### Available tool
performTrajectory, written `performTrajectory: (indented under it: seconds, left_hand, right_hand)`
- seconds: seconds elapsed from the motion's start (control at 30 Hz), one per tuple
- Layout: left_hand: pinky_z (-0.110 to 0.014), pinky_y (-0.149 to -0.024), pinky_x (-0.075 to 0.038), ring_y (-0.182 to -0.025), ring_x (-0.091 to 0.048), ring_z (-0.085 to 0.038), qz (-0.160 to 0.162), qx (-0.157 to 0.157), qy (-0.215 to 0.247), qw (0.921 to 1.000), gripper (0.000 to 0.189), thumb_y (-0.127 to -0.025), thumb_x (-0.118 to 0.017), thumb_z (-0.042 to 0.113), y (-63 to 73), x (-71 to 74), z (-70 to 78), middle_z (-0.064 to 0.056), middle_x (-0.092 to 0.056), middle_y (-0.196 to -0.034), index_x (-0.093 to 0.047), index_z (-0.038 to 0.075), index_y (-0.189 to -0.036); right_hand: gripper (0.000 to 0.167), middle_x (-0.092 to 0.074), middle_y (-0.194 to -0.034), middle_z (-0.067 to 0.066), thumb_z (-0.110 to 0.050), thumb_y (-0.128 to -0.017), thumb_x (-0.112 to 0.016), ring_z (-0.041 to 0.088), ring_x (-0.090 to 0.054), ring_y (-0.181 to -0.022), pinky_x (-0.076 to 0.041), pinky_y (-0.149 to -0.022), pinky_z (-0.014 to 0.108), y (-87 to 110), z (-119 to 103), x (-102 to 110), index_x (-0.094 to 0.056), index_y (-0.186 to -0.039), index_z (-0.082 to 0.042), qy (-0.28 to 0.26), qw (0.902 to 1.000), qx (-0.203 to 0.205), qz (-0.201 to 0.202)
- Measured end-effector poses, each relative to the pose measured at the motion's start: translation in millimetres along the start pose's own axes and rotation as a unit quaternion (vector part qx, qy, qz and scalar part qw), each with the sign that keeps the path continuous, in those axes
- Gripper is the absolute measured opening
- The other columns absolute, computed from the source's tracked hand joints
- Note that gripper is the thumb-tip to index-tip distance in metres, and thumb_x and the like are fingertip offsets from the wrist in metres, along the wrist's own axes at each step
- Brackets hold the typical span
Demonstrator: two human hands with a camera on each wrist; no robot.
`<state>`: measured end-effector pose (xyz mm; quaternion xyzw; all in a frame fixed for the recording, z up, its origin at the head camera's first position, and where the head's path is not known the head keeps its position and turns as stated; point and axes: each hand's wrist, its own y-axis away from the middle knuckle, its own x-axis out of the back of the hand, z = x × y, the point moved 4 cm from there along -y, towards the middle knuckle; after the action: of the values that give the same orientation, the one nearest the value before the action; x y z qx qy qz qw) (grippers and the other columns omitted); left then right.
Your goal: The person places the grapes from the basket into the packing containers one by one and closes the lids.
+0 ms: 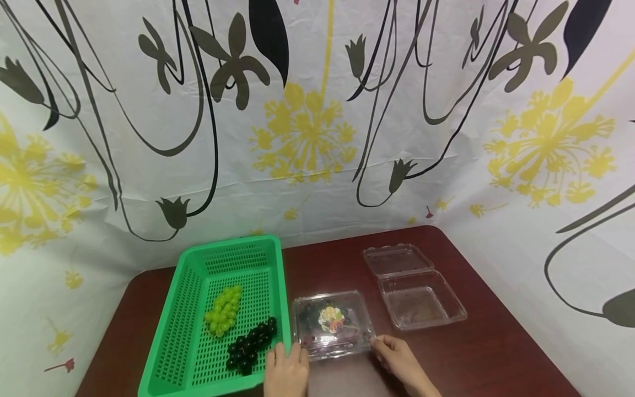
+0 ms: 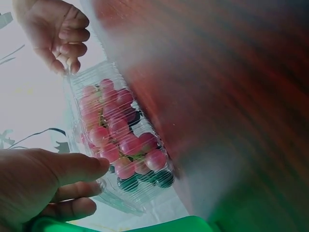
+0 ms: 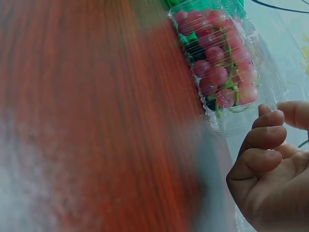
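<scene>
A lidded clear plastic box [image 1: 347, 344] with a round sticker lies on the table, right of the green basket. Through its wall in the left wrist view, pink grapes [image 2: 118, 123] show above dark ones [image 2: 128, 183]. My left hand [image 1: 286, 372] is at the box's near left corner, its thumb and curled fingers [image 2: 72, 208] at the rim. At the near right corner, my right hand [image 1: 399, 361] pinches the rim between thumb and forefinger, its other fingers curled in the right wrist view.
Inside the green basket [image 1: 166, 325] lie a bunch of green grapes [image 1: 224, 311] and a bunch of black grapes [image 1: 250, 344]. Another clear box [image 1: 421, 300] stands with its lid open at the back right of the dark red table [image 1: 496, 353]. A patterned cloth [image 1: 317, 220] hangs behind.
</scene>
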<state>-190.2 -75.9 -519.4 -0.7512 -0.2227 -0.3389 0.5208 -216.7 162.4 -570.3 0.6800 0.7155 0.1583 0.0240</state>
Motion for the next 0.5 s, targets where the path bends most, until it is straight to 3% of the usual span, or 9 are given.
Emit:
performTrajectory:
  seconds: [0.2, 0.37, 0.5]
  left_hand:
    - [-0.04, -0.067, -0.04, -0.073, -0.048, -0.025, -0.01, -0.005, 0.005, 0.9999, 0.006, -0.067, -0.063, 0.018, -0.5, 1.7, -0.6, -0.001, -0.055, -0.074, -0.065, 0.014, -0.071]
    - [-0.04, -0.069, -0.041, -0.074, -0.047, -0.025, -0.034, 0.004, 0.01, 0.9993, 0.014, -0.063, -0.076, 0.02, -1.0, 1.6, 0.0, 0.0, -0.055, -0.075, -0.066, 0.014, -0.071]
    - [-0.041, -0.07, -0.043, -0.074, -0.049, -0.024, -0.011, 0.014, 0.01, 0.9998, 0.02, -0.062, -0.079, 0.028, 1.6, 2.3, 0.0, 0.001, -0.056, -0.077, -0.066, 0.015, -0.069]
  right_hand:
    - [0.038, -0.044, -0.061, -0.004, -0.029, -0.097, -0.056, 0.003, -0.033, -0.048, -0.029, -0.045, 0.016, -0.7, -0.5, 0.5, -0.059, -0.091, 0.008, 0.015, 0.9995, 0.013, 0.024]
    - [0.034, -0.046, -0.062, -0.002, -0.029, -0.096, -0.057, 0.004, -0.037, -0.05, -0.033, -0.047, 0.017, 1.2, -1.2, 1.6, -0.064, -0.095, 0.004, 0.033, 0.9979, 0.015, 0.054]
    - [0.034, -0.052, -0.067, 0.0, -0.03, -0.097, -0.056, 0.004, -0.044, -0.055, -0.04, -0.052, 0.019, 7.0, -5.4, 5.1, -0.065, -0.1, 0.003, 0.069, 0.9952, 0.031, 0.062]
